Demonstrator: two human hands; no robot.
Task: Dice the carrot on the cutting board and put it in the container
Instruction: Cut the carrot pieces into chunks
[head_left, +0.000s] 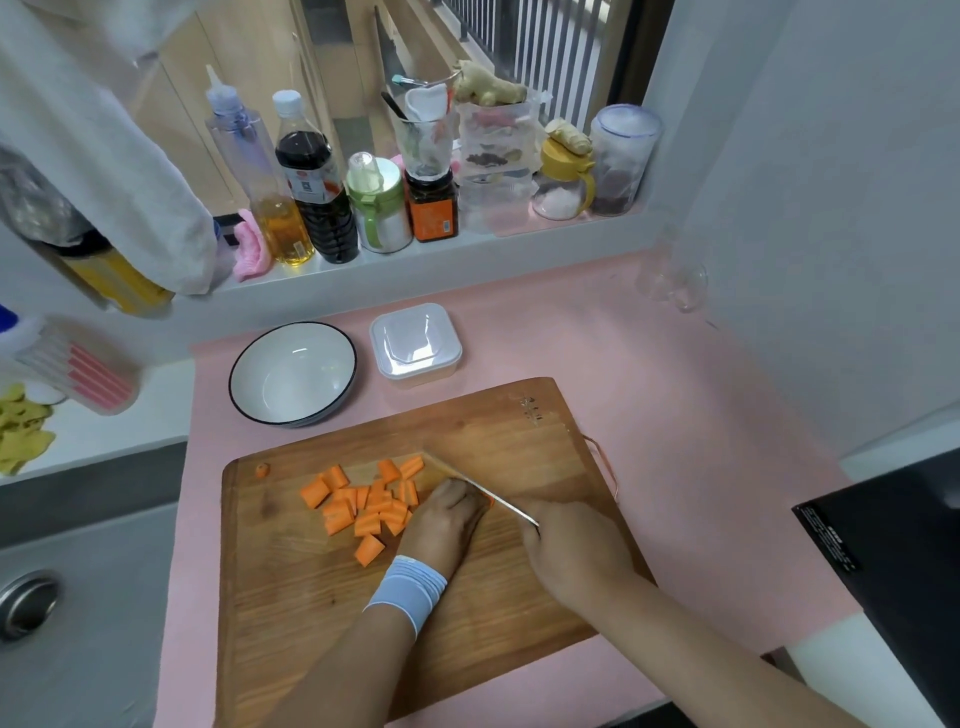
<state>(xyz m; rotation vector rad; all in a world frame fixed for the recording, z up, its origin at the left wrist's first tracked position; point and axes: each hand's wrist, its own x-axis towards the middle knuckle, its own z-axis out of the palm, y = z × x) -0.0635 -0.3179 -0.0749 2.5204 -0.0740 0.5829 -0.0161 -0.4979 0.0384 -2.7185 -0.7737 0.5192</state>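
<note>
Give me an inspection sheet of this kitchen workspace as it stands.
Surface: pink counter with a wooden cutting board on it.
Job's things: carrot pieces heaped on the board's left half; knife over the board; container behind the board, lid on.
Clutter: empty bowl beside the container; bottles and jars on the window sill.
Hands: left hand holds a carrot bit, mostly hidden, by the blade; right hand grips the knife.
Cables: nothing seen.
Surroundings: sink to the left, black appliance to the right, white walls.

Right hand (571, 545) grips the knife (483, 488) beside the left hand (447, 519) — carrot pieces (363, 506) on the cutting board (311, 597).
</note>
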